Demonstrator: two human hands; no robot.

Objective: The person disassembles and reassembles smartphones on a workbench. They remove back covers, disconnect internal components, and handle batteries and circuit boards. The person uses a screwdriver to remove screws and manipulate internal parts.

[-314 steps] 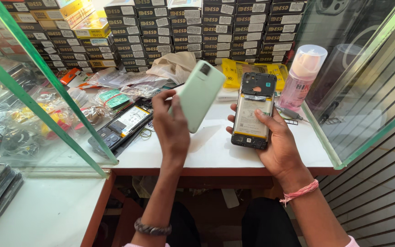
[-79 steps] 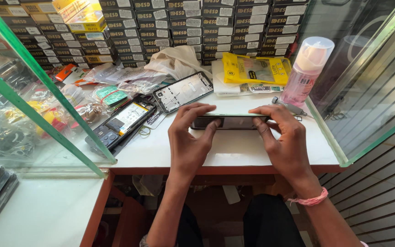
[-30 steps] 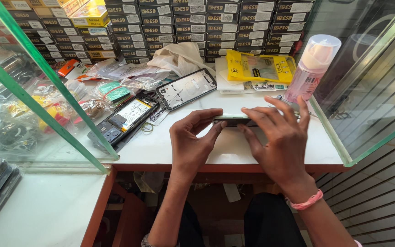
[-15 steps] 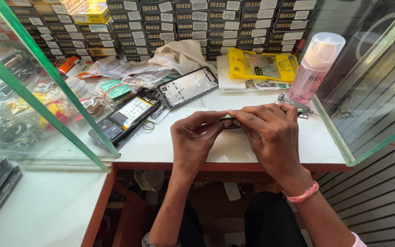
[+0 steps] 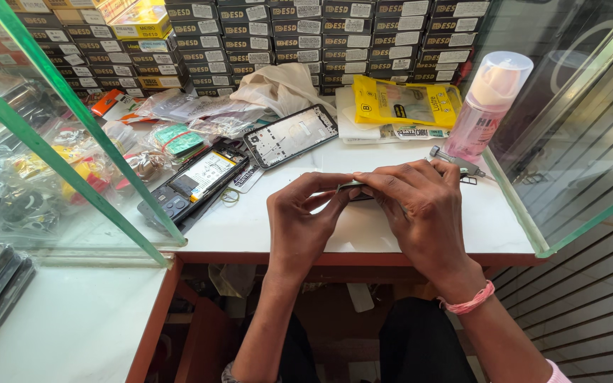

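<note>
Since half a second earlier, both hands had drawn slightly nearer the worktop's (image 5: pixel 363 234) front edge, still clasped over the phone (image 5: pixel 350 187). The left hand (image 5: pixel 299 220) pinched the phone's left end with curled fingers (image 5: pixel 324 186); the right hand (image 5: pixel 416 206) covered the rest, its fingers (image 5: pixel 377 181) closed over the top edge. The phone lay edge-on, low over the worktop at centre, mostly hidden.

At 12 o'clock from the hands lay a yellow packet (image 5: pixel 406 103), its contents unclear. At 1 o'clock stood a clear spray bottle (image 5: pixel 487 106) holding pink liquid. At 11 o'clock lay an open phone frame (image 5: pixel 290 135); at 10 o'clock, a dismantled phone (image 5: pixel 193 184). Clear plastic bags (image 5: pixel 200 113) farther back held small parts, and stacked boxes (image 5: pixel 285 35) lined the rear.
</note>
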